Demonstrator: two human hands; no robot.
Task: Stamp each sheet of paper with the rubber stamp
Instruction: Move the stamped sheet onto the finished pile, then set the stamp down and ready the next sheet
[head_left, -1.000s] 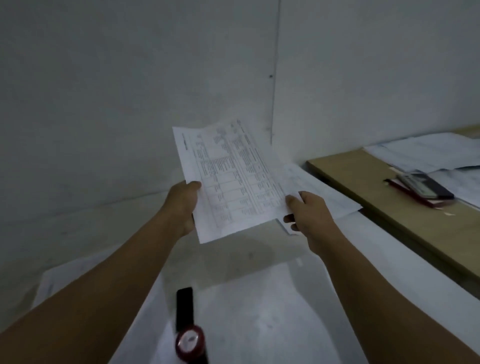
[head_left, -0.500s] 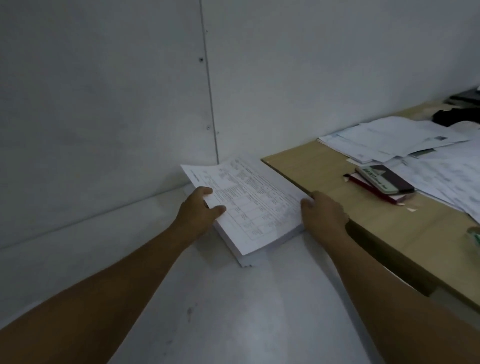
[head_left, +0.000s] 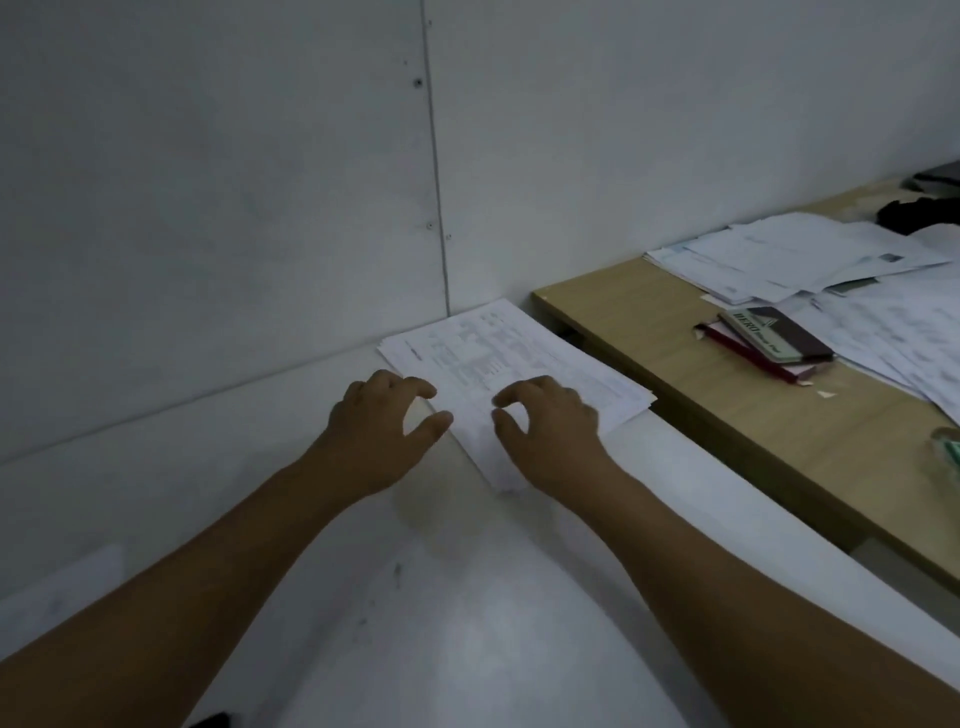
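Currently logged: paper stack (head_left: 524, 358), far edge of the white worktop (head_left: 467, 623), against the wall (head_left: 260, 208). Left hand (head_left: 384, 423) and right hand (head_left: 553, 428) hover at its near end, fingers loosely curled, holding nothing. I'd square the edges, then peel off one sheet only. No rubber stamp clearly in view.

The white table (head_left: 322, 519) carries a paper stack (head_left: 524, 358).

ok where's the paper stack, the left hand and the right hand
paper stack (head_left: 524, 353): head view, printed top sheet
left hand (head_left: 374, 431): head view, back of hand
right hand (head_left: 556, 431): head view, back of hand
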